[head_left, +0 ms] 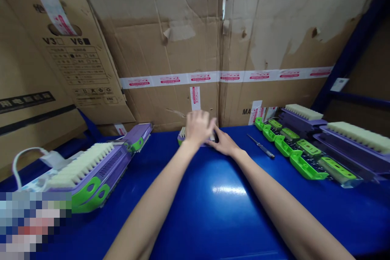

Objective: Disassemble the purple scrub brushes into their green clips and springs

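Both arms reach far across the blue table [213, 195] to its back edge. My left hand [198, 126] lies on top of a purple brush unit [182, 135] with pale bristles, and its fingers are smeared by motion. My right hand [224, 142] rests against the same unit from the right, fingers curled around its end. Most of the unit is hidden under the hands.
A purple and green brush unit [91, 170] lies at the left with a white cable [21, 158]. A row of green parts [300, 154] and stacked purple brush units [350, 138] sit at the right, next to a small screwdriver [261, 146]. Cardboard boxes [189, 40] wall off the back.
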A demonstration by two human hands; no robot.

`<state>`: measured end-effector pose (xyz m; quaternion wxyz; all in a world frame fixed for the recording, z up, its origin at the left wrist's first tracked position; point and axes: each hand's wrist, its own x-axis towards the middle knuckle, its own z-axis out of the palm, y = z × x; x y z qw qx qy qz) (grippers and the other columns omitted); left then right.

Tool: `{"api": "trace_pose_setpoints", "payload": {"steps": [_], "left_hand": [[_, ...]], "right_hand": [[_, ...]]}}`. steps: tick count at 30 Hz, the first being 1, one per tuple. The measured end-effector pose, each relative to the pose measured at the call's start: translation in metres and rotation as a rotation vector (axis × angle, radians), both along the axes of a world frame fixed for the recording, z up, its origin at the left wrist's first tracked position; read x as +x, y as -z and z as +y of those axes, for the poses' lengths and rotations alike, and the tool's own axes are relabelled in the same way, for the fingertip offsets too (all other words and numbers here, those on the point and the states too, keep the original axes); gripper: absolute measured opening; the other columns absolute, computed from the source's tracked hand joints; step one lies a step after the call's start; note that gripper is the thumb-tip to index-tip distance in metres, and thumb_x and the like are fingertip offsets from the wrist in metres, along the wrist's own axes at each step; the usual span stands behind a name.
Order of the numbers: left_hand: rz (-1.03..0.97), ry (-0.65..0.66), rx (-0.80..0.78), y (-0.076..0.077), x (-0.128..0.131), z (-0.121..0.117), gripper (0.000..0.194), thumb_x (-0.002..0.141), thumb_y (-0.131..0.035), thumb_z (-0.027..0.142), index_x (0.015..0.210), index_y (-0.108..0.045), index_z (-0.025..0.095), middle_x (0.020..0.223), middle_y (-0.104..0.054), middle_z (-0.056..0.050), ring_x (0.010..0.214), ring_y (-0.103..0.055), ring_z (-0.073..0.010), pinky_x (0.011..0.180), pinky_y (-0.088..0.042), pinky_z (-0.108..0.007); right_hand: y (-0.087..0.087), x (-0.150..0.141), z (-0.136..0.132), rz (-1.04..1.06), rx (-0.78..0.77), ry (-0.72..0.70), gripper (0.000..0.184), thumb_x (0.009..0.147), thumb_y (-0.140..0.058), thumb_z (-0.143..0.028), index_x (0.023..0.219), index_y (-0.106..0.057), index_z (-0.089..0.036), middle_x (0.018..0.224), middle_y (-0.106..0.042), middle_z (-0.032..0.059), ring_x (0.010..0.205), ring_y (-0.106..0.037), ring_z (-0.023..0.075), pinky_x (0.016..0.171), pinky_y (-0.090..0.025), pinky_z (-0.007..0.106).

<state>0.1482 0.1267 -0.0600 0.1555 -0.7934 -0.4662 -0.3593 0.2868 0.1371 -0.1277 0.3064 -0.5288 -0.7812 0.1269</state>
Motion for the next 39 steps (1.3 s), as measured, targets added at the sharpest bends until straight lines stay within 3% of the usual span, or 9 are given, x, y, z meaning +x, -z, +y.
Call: {"api": "trace_pose_setpoints", "payload": {"steps": [3, 4, 8, 12, 19, 25, 30, 34, 39], "left_hand": [[-0.061, -0.304, -0.041, 0.020, -0.057, 0.026, 0.040, 0.093, -0.032, 0.042, 0.106, -0.057, 0.013, 0.109, -0.057, -0.017, 0.106, -0.049, -0.0321, 0.090, -0.037, -0.046], [-0.068, -0.346, -0.083, 0.028, -0.071, 0.028, 0.040, 0.093, -0.033, 0.042, 0.109, -0.057, 0.013, 0.112, -0.057, -0.017, 0.107, -0.049, -0.0319, 0.090, -0.037, -0.045], [-0.118, -0.302, -0.218, 0.053, -0.095, 0.028, 0.038, 0.095, -0.029, 0.037, 0.112, -0.056, 0.018, 0.114, -0.061, -0.012, 0.107, -0.054, -0.0263, 0.091, -0.040, -0.038], [-0.163, -0.237, -0.271, 0.054, -0.095, 0.030, 0.037, 0.095, -0.029, 0.039, 0.106, -0.058, 0.021, 0.106, -0.066, -0.007, 0.100, -0.060, -0.0221, 0.085, -0.042, -0.030], [-0.248, -0.326, -0.393, 0.051, -0.101, 0.035, 0.041, 0.092, -0.032, 0.050, 0.093, -0.062, 0.023, 0.092, -0.070, -0.007, 0.089, -0.064, -0.0248, 0.068, -0.042, -0.028], [-0.333, -0.302, -0.414, 0.053, -0.090, 0.038, 0.026, 0.089, -0.041, 0.037, 0.101, -0.061, 0.026, 0.098, -0.070, -0.003, 0.093, -0.064, -0.0233, 0.073, -0.044, -0.028], [-0.310, -0.221, -0.432, 0.055, -0.077, 0.037, 0.030, 0.091, -0.035, 0.030, 0.110, -0.058, 0.027, 0.104, -0.068, -0.003, 0.095, -0.063, -0.0228, 0.074, -0.044, -0.028], [-0.183, -0.178, -0.401, 0.055, -0.069, 0.033, 0.035, 0.093, -0.033, 0.044, 0.108, -0.057, 0.024, 0.101, -0.068, -0.006, 0.094, -0.064, -0.0251, 0.072, -0.045, -0.030], [-0.074, -0.147, -0.364, 0.053, -0.071, 0.027, 0.059, 0.073, -0.059, 0.065, 0.112, -0.052, 0.022, 0.106, -0.066, -0.007, 0.100, -0.062, -0.0276, 0.079, -0.047, -0.032]], "right_hand": [[0.000, 0.002, 0.002, 0.047, -0.026, -0.017, 0.093, 0.078, -0.055, -0.060, 0.150, -0.014, -0.020, 0.146, -0.037, 0.0127, 0.132, -0.039, 0.0278, 0.106, -0.035, 0.043], [0.001, 0.002, 0.003, 0.057, -0.028, -0.013, 0.093, 0.077, -0.056, -0.060, 0.150, -0.013, -0.020, 0.146, -0.037, 0.0129, 0.132, -0.038, 0.0275, 0.106, -0.034, 0.043], [0.002, 0.003, 0.004, 0.075, -0.024, -0.019, 0.092, 0.077, -0.058, -0.058, 0.150, -0.015, -0.022, 0.145, -0.038, 0.0125, 0.133, -0.037, 0.0277, 0.106, -0.033, 0.044], [0.002, 0.004, 0.004, 0.084, -0.026, -0.019, 0.093, 0.076, -0.059, -0.059, 0.149, -0.016, -0.022, 0.146, -0.038, 0.0128, 0.133, -0.037, 0.0279, 0.107, -0.032, 0.045], [0.002, 0.005, 0.005, 0.105, -0.034, -0.013, 0.098, 0.074, -0.061, -0.060, 0.150, -0.014, -0.020, 0.147, -0.035, 0.0133, 0.134, -0.036, 0.0270, 0.109, -0.031, 0.044], [0.005, 0.005, 0.008, 0.155, -0.010, -0.012, 0.094, 0.076, -0.061, -0.054, 0.150, -0.013, -0.020, 0.148, -0.032, 0.0132, 0.135, -0.033, 0.0256, 0.111, -0.028, 0.044], [0.009, 0.008, 0.014, 0.196, -0.024, 0.016, 0.090, 0.079, -0.058, -0.047, 0.150, -0.012, -0.018, 0.146, -0.035, 0.0149, 0.133, -0.036, 0.0255, 0.109, -0.030, 0.044], [0.011, 0.011, 0.016, 0.208, -0.049, 0.018, 0.088, 0.079, -0.057, -0.045, 0.149, -0.013, -0.015, 0.146, -0.036, 0.0159, 0.133, -0.038, 0.0247, 0.110, -0.029, 0.042], [0.009, 0.010, 0.013, 0.173, -0.048, 0.019, 0.088, 0.079, -0.056, -0.047, 0.149, -0.014, -0.013, 0.146, -0.035, 0.0164, 0.134, -0.035, 0.0244, 0.110, -0.028, 0.041]]}}
